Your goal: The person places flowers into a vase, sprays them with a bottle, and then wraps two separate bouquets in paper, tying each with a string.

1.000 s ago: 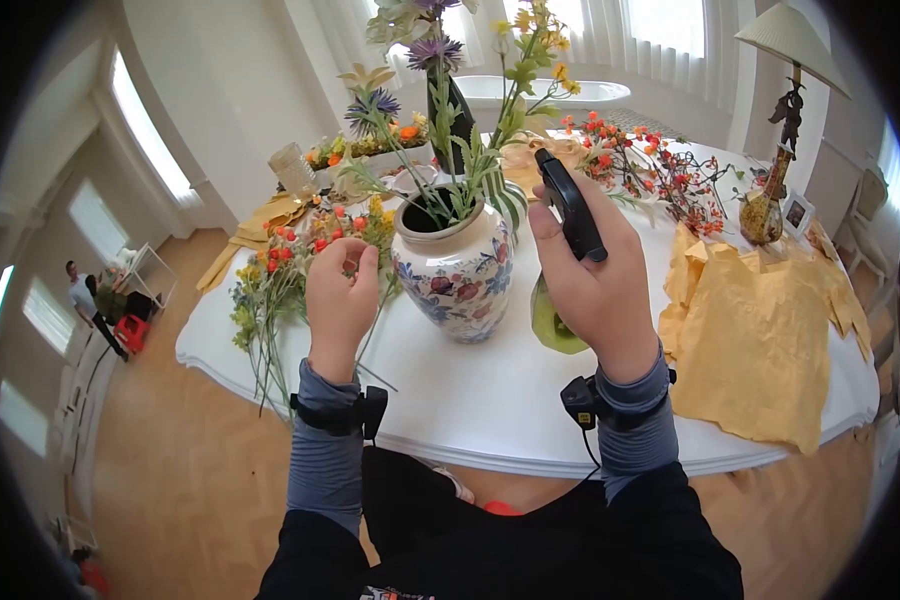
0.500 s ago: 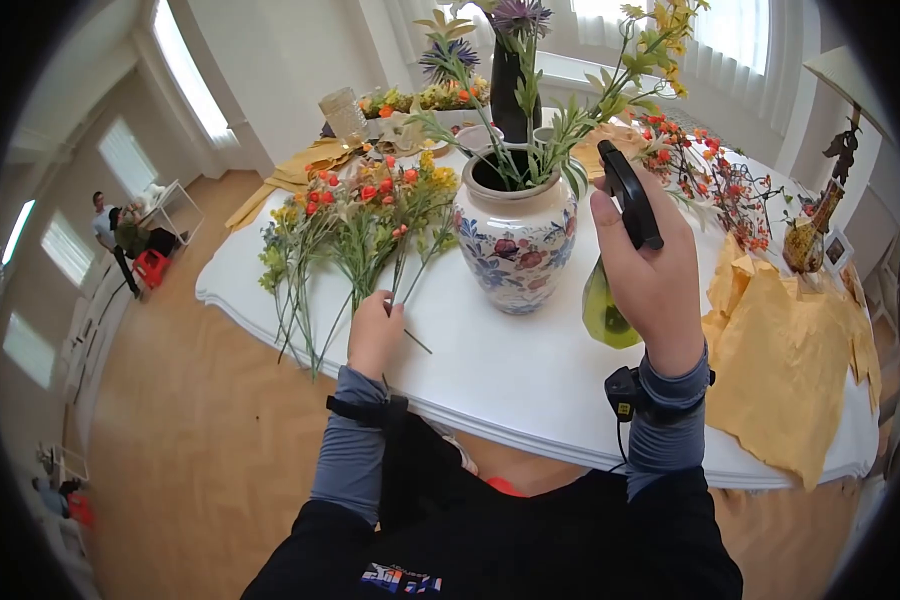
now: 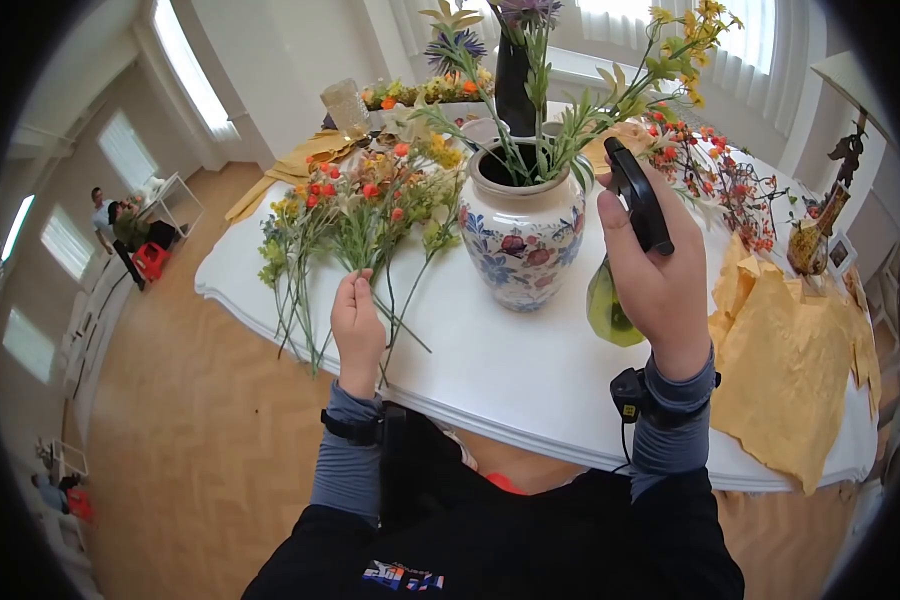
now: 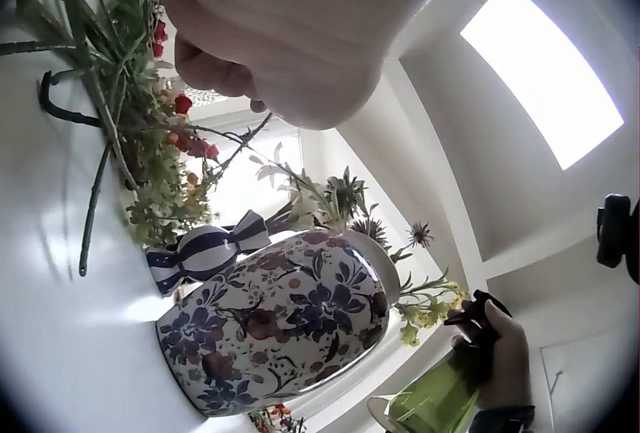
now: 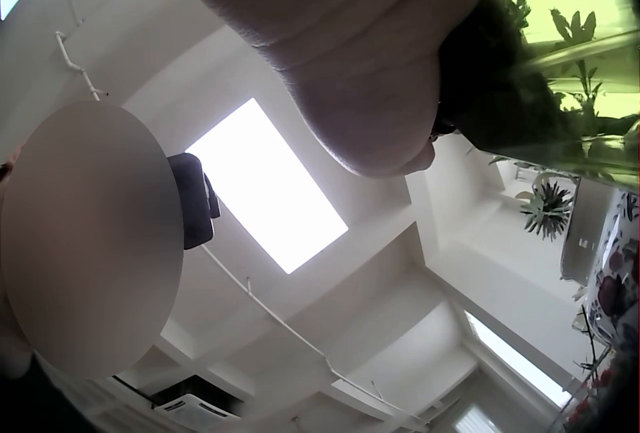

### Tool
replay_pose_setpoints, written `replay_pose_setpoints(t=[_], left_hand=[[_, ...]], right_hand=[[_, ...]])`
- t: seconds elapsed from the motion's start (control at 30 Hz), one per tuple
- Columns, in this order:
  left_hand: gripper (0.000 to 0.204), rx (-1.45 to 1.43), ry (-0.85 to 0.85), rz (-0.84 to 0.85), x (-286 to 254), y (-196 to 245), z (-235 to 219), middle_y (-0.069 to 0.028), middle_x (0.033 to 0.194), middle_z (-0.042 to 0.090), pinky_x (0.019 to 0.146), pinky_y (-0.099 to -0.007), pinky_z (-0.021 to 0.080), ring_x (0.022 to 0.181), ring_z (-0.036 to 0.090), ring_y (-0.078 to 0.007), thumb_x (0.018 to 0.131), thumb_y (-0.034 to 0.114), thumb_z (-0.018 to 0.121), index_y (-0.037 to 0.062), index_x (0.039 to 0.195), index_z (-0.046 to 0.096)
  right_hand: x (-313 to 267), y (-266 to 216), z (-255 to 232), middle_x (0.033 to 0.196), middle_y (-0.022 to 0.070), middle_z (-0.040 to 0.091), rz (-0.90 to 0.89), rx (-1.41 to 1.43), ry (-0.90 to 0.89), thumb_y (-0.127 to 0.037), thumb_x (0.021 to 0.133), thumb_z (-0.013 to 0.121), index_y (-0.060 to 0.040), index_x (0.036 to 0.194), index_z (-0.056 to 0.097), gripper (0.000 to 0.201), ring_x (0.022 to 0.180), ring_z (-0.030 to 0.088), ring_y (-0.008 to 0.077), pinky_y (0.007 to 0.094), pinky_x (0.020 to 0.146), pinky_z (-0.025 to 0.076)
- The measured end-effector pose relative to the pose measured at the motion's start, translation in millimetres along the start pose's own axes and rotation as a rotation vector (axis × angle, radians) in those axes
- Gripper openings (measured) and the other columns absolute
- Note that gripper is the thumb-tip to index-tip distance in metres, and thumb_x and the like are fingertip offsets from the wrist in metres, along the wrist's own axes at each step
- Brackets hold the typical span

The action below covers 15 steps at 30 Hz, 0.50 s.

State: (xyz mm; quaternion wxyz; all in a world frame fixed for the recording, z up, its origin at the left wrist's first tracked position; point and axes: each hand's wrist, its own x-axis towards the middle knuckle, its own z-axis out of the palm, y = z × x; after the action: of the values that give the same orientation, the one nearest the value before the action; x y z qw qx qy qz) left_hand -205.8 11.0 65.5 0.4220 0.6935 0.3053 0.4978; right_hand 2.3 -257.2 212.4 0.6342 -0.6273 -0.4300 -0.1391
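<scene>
White table (image 3: 470, 385) | 1 spray bottle (image 3: 610, 310) | nozzle (image 3: 618, 155) forward, long axis tilted

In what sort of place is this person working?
Probably a bright studio or showroom for flower arranging: loose flower stems lie beside a floral-patterned vase on a white table, with curtained windows behind.

Downward head view, close wrist views, left sideways, right upward, green bottle (image 3: 610, 312) shared

My right grip (image 5: 350, 63) holds the green bottle (image 5: 580, 63) near; a floral vase (image 5: 618, 288) sits farther off, partly shown.
</scene>
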Motion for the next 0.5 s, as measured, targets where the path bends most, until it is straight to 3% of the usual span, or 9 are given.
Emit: replay_pose_setpoints(t=[0.03, 0.1, 0.17, 0.23, 0.27, 0.33, 0.5], left_hand=[[0.031, 0.002, 0.002, -0.005, 5, 3, -3, 0.0054, 0.08, 0.053, 0.065, -0.0236, 0.037, 0.07, 0.042, -0.005, 0.111, 0.022, 0.047, -0.0025, 0.118, 0.064], [0.03, 0.015, 0.128, 0.139, 17, 8, -7, 0.006, 0.078, 0.05, 0.062, -0.0214, 0.035, 0.067, 0.038, -0.0027, 0.111, 0.02, 0.046, -0.0018, 0.12, 0.064], [0.03, -0.011, 0.105, 0.075, 21, 24, -13, 0.0065, 0.078, 0.05, 0.058, -0.0214, 0.034, 0.063, 0.038, -0.0024, 0.112, 0.02, 0.045, -0.0013, 0.123, 0.063], [0.028, -0.275, 0.109, -0.039, 24, 29, -13, 0.0059, 0.077, 0.05, 0.054, -0.022, 0.034, 0.059, 0.038, -0.0031, 0.111, 0.017, 0.044, 0.0001, 0.129, 0.058], [0.028, -0.275, 0.106, -0.034, 22, 31, -13, 0.0059, 0.077, 0.05, 0.054, -0.022, 0.034, 0.059, 0.038, -0.0031, 0.111, 0.017, 0.044, 0.0001, 0.129, 0.058], [0.027, -0.452, 0.027, -0.26, 14, 33, -13, 0.0038, 0.08, 0.052, 0.051, -0.0222, 0.033, 0.057, 0.039, -0.0053, 0.11, 0.013, 0.044, 0.0013, 0.132, 0.053], [0.026, -0.67, 0.073, -0.472, 9, 23, -17, 0.002, 0.084, 0.05, 0.046, -0.0224, 0.027, 0.056, 0.035, -0.0065, 0.108, 0.011, 0.045, 0.002, 0.131, 0.053]], right_hand=[[0, -1, 0, 0.091, 0.011, 0.068, 0.008, -0.015, -0.012, -0.021, 0.097, 0.071, 0.0026, 0.124, 0.065, 0.036, 0.076, 0.061, 0.017, 0.0296, 0.07, 0.049], [-1, 0, 1, 0.091, 0.0109, 0.068, 0.007, -0.01, -0.015, -0.021, 0.097, 0.072, 0.0025, 0.124, 0.065, 0.036, 0.076, 0.062, 0.0171, 0.0297, 0.07, 0.049], [-2, 0, 2, 0.091, 0.0109, 0.068, 0.002, -0.004, -0.015, -0.02, 0.097, 0.072, 0.0023, 0.124, 0.065, 0.036, 0.076, 0.062, 0.0171, 0.0297, 0.07, 0.049], [-2, 2, 2, 0.091, 0.0115, 0.068, -0.025, 0.019, -0.001, -0.021, 0.097, 0.072, 0.0024, 0.125, 0.065, 0.037, 0.076, 0.062, 0.0176, 0.03, 0.071, 0.05], [-1, 2, 2, 0.091, 0.0115, 0.068, -0.028, 0.02, 0.005, -0.021, 0.097, 0.072, 0.0024, 0.125, 0.065, 0.037, 0.076, 0.062, 0.0176, 0.03, 0.071, 0.05], [-1, 2, 1, 0.091, 0.0118, 0.068, -0.032, 0.018, 0.004, -0.021, 0.097, 0.072, 0.0027, 0.125, 0.064, 0.037, 0.076, 0.062, 0.0178, 0.0301, 0.071, 0.05], [-2, -1, -2, 0.091, 0.0117, 0.068, -0.019, 0.031, 0.007, -0.022, 0.097, 0.072, 0.0031, 0.124, 0.064, 0.038, 0.076, 0.063, 0.0177, 0.03, 0.07, 0.05]])
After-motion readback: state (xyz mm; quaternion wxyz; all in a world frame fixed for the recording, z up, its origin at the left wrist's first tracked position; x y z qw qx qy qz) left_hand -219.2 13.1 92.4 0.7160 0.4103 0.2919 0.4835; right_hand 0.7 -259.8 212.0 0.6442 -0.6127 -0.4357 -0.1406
